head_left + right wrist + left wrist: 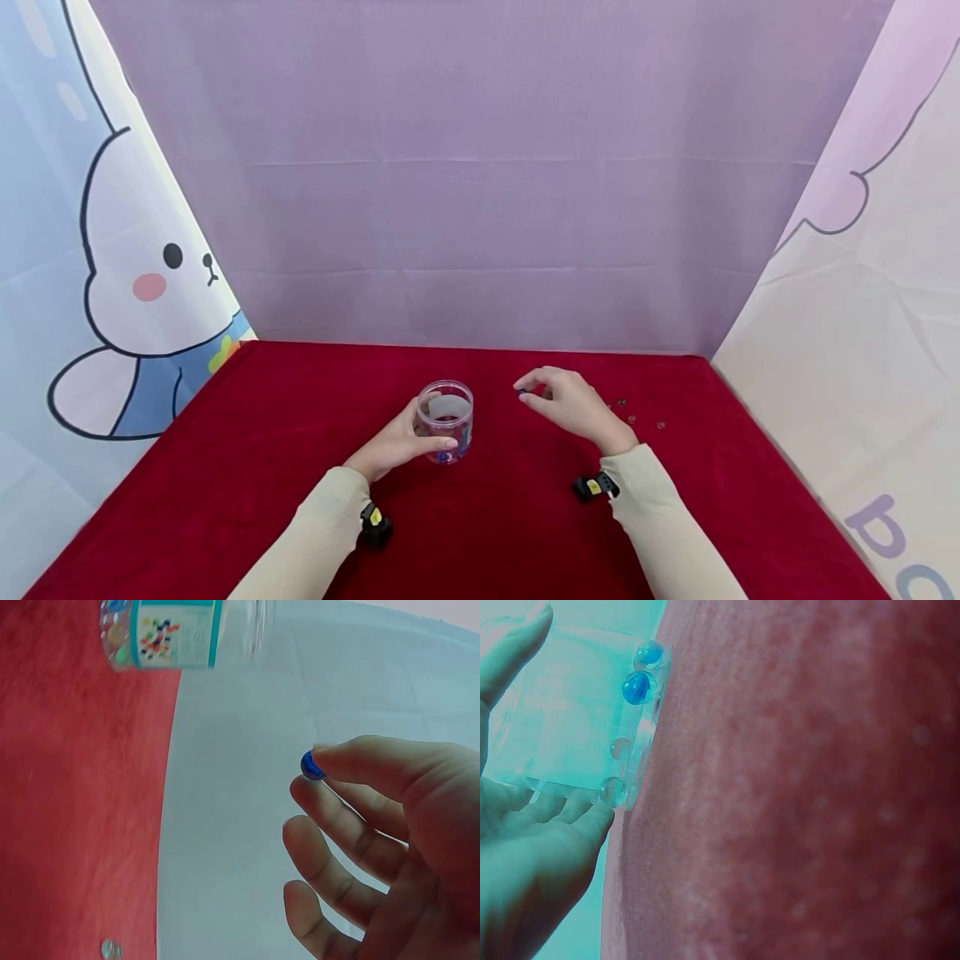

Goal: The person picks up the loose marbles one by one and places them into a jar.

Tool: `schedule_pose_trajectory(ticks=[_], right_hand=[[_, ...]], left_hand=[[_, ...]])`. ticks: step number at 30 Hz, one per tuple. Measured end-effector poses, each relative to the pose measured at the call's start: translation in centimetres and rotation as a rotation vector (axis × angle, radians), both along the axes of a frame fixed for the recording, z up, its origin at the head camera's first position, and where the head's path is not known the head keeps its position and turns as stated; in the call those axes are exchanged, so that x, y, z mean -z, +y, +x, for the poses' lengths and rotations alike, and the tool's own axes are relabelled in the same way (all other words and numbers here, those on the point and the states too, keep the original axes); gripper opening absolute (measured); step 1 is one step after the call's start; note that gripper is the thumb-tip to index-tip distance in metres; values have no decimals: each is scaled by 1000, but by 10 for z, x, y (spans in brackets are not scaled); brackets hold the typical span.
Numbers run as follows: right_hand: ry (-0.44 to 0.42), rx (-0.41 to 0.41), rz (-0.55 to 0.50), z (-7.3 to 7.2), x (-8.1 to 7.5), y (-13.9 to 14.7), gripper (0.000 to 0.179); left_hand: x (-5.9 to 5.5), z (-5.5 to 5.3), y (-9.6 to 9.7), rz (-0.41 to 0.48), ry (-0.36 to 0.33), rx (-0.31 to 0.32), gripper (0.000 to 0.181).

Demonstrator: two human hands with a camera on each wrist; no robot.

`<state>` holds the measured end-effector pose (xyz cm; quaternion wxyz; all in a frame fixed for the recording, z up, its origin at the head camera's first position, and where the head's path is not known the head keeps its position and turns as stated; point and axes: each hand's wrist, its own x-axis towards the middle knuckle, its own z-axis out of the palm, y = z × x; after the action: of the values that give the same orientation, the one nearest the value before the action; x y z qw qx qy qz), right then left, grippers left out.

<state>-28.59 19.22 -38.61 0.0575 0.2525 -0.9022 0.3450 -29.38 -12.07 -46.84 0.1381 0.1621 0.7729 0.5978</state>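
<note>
A clear plastic jar [459, 427] stands on the red cloth with its mouth up and no lid on it. My left hand [401, 442] grips it from the left, thumb across the near side. Several marbles, blue ones [637, 688] and clear ones [613, 791], lie at the jar's bottom. In the right wrist view the jar bears a label [176, 636] with a picture of coloured balls. To the right of the jar, above the cloth, my right hand [566, 404] pinches a blue marble [311, 766] between thumb and fingertips.
Several small marbles [661, 425] lie loose on the red cloth [495, 533], to the right of and beyond my right hand. A purple curtain [480, 208] rises behind the table, and printed cloth panels [847, 350] close in both sides.
</note>
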Motion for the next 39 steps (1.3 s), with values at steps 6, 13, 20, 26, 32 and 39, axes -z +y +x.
schedule_pose_trajectory(ticks=[6, 13, 20, 26, 32, 39], right_hand=[[26, -44, -17, 0, 0, -19, 21], [53, -74, -24, -3, 1, -41, 21], [64, -103, -54, -5, 2, -57, 22], [34, -115, -92, -6, 7, -65, 20], [20, -123, -109, -8, 14, -71, 19], [18, -127, -108, -10, 22, -77, 21]], left_hand=[[1, -1, 1, 6, 1, 0, 91], [1, -1, 2, 13, -3, 6, 91], [1, -2, 1, 22, -2, 7, 89], [1, -3, 2, 19, -6, 6, 91], [2, -3, 3, 23, -18, 6, 92], [1, -3, 3, 22, -10, 17, 91]])
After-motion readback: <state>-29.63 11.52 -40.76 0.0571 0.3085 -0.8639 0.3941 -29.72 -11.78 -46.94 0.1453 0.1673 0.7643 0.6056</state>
